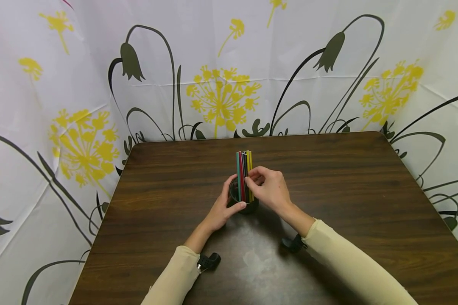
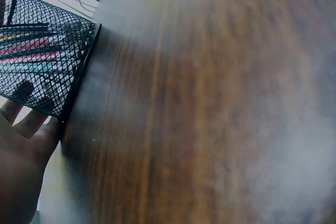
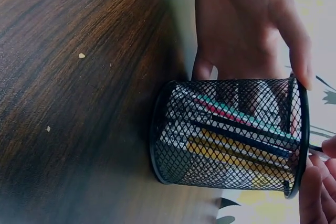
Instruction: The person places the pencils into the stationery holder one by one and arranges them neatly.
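A black mesh pencil cup stands upright on the table, holding several coloured pencils in teal, red, black and yellow. My left hand grips the cup from its left side, with the thumb at the near rim and the fingers around the wall. In the left wrist view, its fingertips lie against the mesh near the base. At the cup's mouth, my right hand pinches a dark pencil among the others. The right wrist view shows those fingers just beyond the rim, with the pencils slanting inside.
The brown wood-grain table extends around the cup. Behind it hangs a white curtain with yellow and grey flowers. Small pale crumbs lie on the tabletop. Each wrist wears a black camera strap.
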A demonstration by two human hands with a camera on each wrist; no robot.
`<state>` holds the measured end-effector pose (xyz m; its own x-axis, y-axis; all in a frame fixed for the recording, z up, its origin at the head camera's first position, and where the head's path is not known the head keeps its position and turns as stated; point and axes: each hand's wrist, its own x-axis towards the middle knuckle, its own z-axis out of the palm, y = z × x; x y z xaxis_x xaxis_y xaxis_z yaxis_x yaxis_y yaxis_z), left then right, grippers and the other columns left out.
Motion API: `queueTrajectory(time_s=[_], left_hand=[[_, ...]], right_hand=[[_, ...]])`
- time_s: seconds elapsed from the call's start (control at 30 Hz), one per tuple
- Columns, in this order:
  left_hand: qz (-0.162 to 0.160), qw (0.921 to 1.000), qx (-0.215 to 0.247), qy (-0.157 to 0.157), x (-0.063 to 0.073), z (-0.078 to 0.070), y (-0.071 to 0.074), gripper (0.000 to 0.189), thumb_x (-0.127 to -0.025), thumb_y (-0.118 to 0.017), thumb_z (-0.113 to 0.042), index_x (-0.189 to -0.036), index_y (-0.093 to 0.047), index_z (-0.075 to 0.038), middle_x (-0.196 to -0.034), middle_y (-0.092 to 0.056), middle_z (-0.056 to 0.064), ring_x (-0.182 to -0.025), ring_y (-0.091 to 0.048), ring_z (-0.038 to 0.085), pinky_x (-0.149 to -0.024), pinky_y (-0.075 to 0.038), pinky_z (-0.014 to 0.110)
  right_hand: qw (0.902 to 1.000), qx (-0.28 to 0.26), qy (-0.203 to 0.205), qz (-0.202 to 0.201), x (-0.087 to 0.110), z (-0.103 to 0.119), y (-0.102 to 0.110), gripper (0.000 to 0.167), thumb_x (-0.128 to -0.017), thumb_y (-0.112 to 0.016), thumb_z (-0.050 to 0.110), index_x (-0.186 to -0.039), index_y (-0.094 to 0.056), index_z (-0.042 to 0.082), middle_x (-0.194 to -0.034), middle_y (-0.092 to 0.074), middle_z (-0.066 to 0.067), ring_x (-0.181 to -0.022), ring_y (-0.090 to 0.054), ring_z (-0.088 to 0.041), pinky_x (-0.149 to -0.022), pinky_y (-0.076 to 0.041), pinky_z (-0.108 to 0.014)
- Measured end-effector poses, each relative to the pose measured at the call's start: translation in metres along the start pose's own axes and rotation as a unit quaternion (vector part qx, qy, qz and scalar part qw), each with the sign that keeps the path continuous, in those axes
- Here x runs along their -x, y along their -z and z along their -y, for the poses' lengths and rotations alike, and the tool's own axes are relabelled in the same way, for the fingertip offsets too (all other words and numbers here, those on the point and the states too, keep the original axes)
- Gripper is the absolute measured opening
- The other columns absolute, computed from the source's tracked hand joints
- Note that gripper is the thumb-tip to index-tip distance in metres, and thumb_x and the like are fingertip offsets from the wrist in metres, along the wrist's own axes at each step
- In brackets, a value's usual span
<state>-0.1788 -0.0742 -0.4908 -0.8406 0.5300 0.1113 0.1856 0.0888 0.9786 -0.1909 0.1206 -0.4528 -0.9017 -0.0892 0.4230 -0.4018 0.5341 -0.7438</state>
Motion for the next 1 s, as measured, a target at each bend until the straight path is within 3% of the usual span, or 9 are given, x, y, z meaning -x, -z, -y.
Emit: queueTrajectory(time_s=[0.07,0.27,0.47,0.63,0.83,1.0], left_hand=[[0.001,1.0000,0.000,0.000,0.000,0.004,0.000,0.079,-0.094,-0.058,-0.003,-0.156,-0.010,-0.010,-0.151,-0.031,0.022,-0.135,-0.036,0.039,-0.110,-0.024,0.061],[-0.015,0.9999,-0.004,-0.005,-0.005,0.033,0.000,0.081,-0.095,-0.060,-0.008,-0.157,-0.011,-0.025,-0.154,-0.029,0.014,-0.136,-0.035,0.035,-0.110,-0.024,0.060],[-0.023,0.9997,-0.009,-0.009,-0.006,0.038,0.000,0.080,-0.094,-0.062,-0.011,-0.155,-0.014,-0.033,-0.153,-0.032,0.007,-0.136,-0.037,0.029,-0.111,-0.026,0.057],[-0.019,0.9997,-0.007,-0.009,-0.006,0.032,0.000,0.081,-0.095,-0.061,-0.008,-0.157,-0.012,-0.025,-0.153,-0.031,0.014,-0.136,-0.035,0.034,-0.110,-0.024,0.060],[-0.002,1.0000,-0.002,-0.004,-0.003,0.007,0.000,0.080,-0.094,-0.058,-0.001,-0.156,-0.008,-0.011,-0.153,-0.027,0.022,-0.136,-0.033,0.040,-0.109,-0.023,0.063],[-0.002,1.0000,-0.006,-0.003,-0.001,-0.002,-0.001,0.079,-0.094,-0.057,0.000,-0.156,-0.009,-0.009,-0.153,-0.028,0.022,-0.136,-0.034,0.039,-0.109,-0.023,0.062]], right_hand=[[0.9999,0.005,-0.003,-0.009,-0.001,-0.001,-0.002,0.008,-0.085,-0.075,0.016,-0.089,-0.072,0.009,-0.075,-0.069,0.004,-0.060,-0.062,-0.003,-0.056,-0.052,-0.025],[0.9994,0.022,-0.008,-0.025,-0.004,-0.003,-0.005,0.009,-0.085,-0.076,0.016,-0.088,-0.073,0.008,-0.072,-0.068,0.004,-0.059,-0.061,-0.005,-0.055,-0.052,-0.025],[0.9988,0.035,-0.015,-0.029,-0.007,-0.003,-0.006,0.011,-0.084,-0.077,0.016,-0.088,-0.074,0.007,-0.072,-0.069,0.003,-0.059,-0.063,-0.007,-0.056,-0.052,-0.027],[0.9980,0.052,-0.018,-0.032,-0.008,-0.003,-0.006,0.011,-0.084,-0.077,0.017,-0.088,-0.075,0.006,-0.072,-0.069,0.002,-0.059,-0.062,-0.005,-0.055,-0.052,-0.026],[0.9978,0.057,-0.019,-0.030,-0.008,-0.004,-0.006,0.013,-0.085,-0.076,0.019,-0.088,-0.074,0.007,-0.072,-0.069,0.002,-0.059,-0.062,-0.006,-0.056,-0.052,-0.026],[0.9978,0.057,-0.017,-0.028,-0.008,-0.005,-0.006,0.012,-0.085,-0.076,0.019,-0.087,-0.074,0.008,-0.072,-0.069,0.002,-0.059,-0.062,-0.006,-0.056,-0.052,-0.026]])
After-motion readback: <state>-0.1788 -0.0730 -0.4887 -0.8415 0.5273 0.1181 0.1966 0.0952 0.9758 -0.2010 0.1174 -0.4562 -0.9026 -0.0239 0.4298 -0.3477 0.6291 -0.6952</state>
